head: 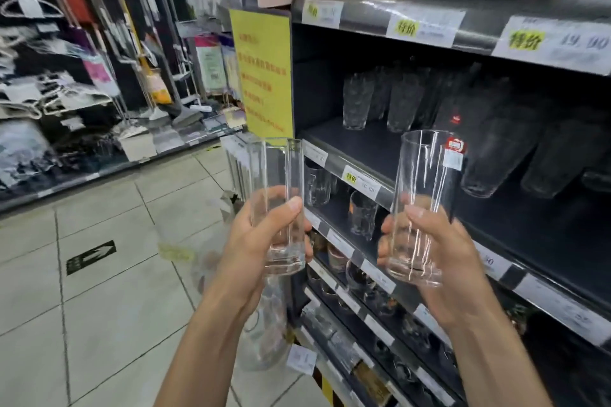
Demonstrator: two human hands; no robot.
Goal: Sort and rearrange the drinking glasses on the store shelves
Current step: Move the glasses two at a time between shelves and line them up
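Note:
My left hand (261,241) grips a tall clear straight-sided glass (279,175) around its lower half, held upright in front of the shelf end. My right hand (429,241) grips a second tall clear glass (426,175) near its base; it carries a red and white sticker (455,152) near the rim. Both glasses are in the air, in front of the dark shelf (363,145). On that shelf stand several textured tumblers (358,102) at the back left and darker upturned glasses (496,155) to the right.
Price tags (423,25) line the shelf edges. Lower shelves (347,251) hold more glassware and cups. A yellow notice (264,76) hangs on the shelf end. Tiled aisle floor (99,274) lies to the left, with racks of goods across it.

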